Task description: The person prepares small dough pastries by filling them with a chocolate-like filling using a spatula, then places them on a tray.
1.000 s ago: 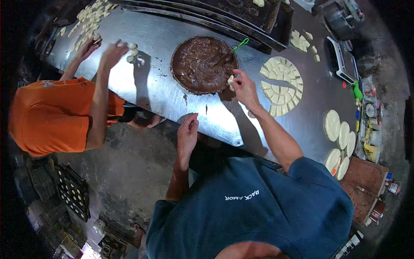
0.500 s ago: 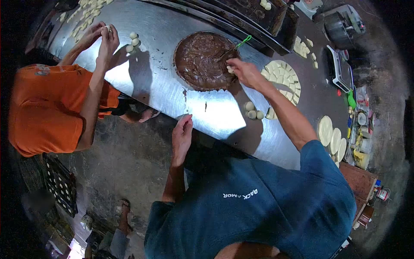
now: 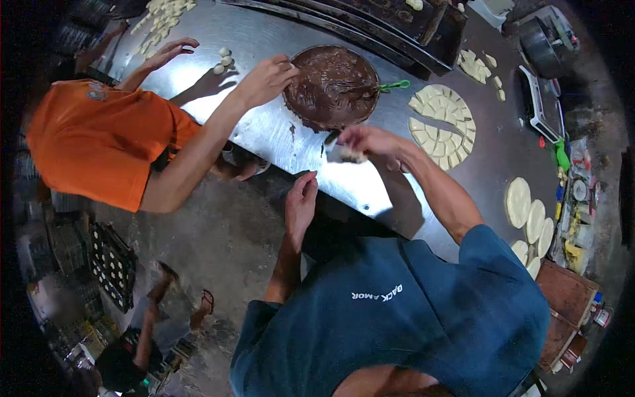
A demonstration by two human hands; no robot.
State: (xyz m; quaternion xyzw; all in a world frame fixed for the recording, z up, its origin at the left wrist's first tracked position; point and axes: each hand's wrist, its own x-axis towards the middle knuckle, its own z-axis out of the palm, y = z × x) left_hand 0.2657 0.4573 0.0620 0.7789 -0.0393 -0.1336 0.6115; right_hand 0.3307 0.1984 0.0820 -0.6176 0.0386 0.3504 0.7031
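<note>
My left hand (image 3: 301, 204) is at the near edge of the metal table (image 3: 264, 135), thumb and fingertips pinched together; anything between them is too small to make out. My right hand (image 3: 372, 141) is over the table just below the bowl, blurred by motion. Pale dough balls (image 3: 353, 155), also blurred, lie at its curled fingers and seem to be in its grasp. Beyond it stands a round bowl of brown chocolate-like filling (image 3: 331, 79), with a green-handled utensil (image 3: 395, 85) resting in it.
Cut dough pieces (image 3: 442, 122) form a round to the right, with flat dough ovals (image 3: 518, 202) farther right. A scale (image 3: 539, 106) stands behind. A co-worker in orange (image 3: 99, 145) reaches one hand (image 3: 268, 81) to the bowl's left rim. Dark trays (image 3: 397, 30) line the back.
My right hand has come from the bowl toward me, and the dough balls have shifted with it. The co-worker's near hand has moved right to the bowl. The view has shifted slightly.
</note>
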